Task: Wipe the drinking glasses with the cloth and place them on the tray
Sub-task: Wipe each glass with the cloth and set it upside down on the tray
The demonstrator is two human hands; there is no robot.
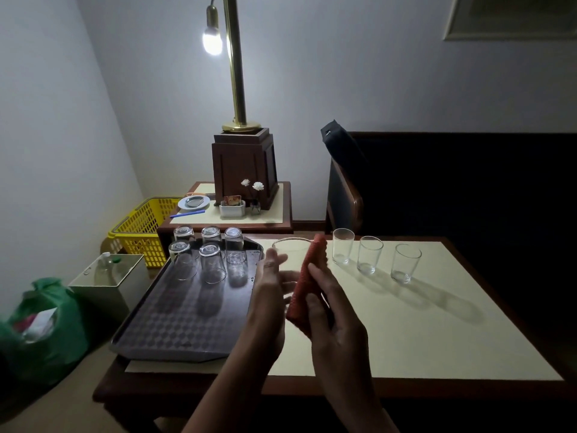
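On the left the tray (pixel 187 323) hangs a little over the table's near-left corner and carries six upturned glasses (pixel 212 264) in two rows at its far end; its near half is bare, so I judge that is where the next one should go. Just right of the tray's edge, the left hand (pixel 268 292) grips a glass (pixel 292 254) held up above the table, fingers curled round its side. The red cloth (pixel 307 282) lies along the glass's right wall, and the right hand (pixel 334 323) holds it there between thumb and fingers. To wipe well, the left hand should probably turn the glass while the cloth presses (rim and inside too). Further right, three upright glasses (pixel 370 254) stand in a row, apart from each other, near the far edge of the table (pixel 437 339); reaching for them calls for care there. The near right of the tabletop leaves room for the elbows.
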